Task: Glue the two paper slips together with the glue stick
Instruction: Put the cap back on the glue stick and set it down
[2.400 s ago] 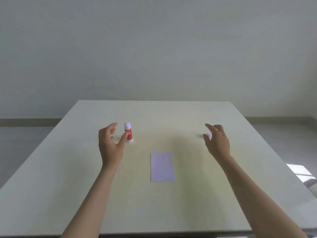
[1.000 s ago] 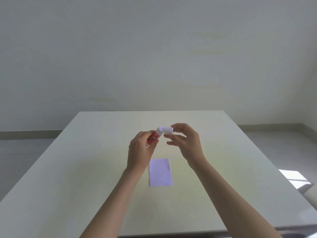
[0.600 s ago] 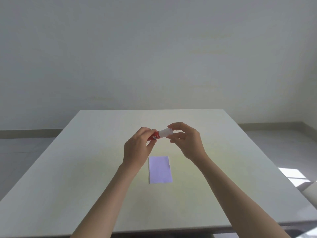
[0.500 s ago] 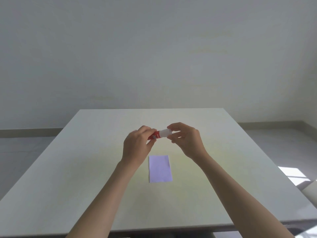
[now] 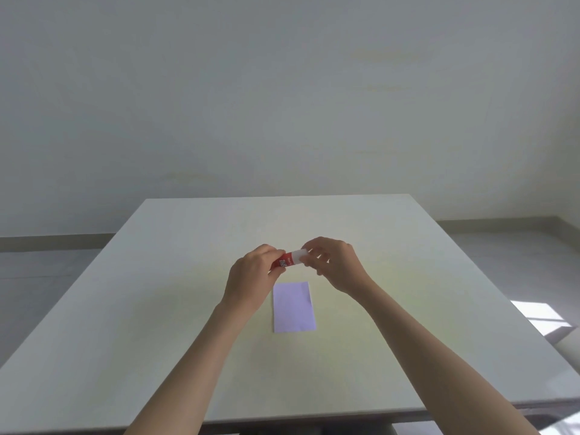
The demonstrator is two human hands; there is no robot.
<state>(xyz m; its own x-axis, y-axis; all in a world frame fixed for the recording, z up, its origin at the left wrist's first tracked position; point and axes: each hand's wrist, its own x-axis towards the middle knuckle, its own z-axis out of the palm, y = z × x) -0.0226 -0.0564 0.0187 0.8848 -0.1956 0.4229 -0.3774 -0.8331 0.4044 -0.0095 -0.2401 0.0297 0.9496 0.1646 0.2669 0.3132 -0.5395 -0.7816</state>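
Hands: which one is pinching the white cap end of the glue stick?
The right hand pinches the glue stick's white end; the left hand grips its red body.

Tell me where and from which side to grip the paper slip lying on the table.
Pinch the paper slip at its near short edge, coming from the person's side. It lies flat on the table, its long sides running away from the person, so an edge must be lifted first.

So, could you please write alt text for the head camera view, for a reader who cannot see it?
Two bare hands hold a red glue stick level above a pale table: the left hand grips its body, the right hand pinches its white cap. A light purple paper slip lies flat below.
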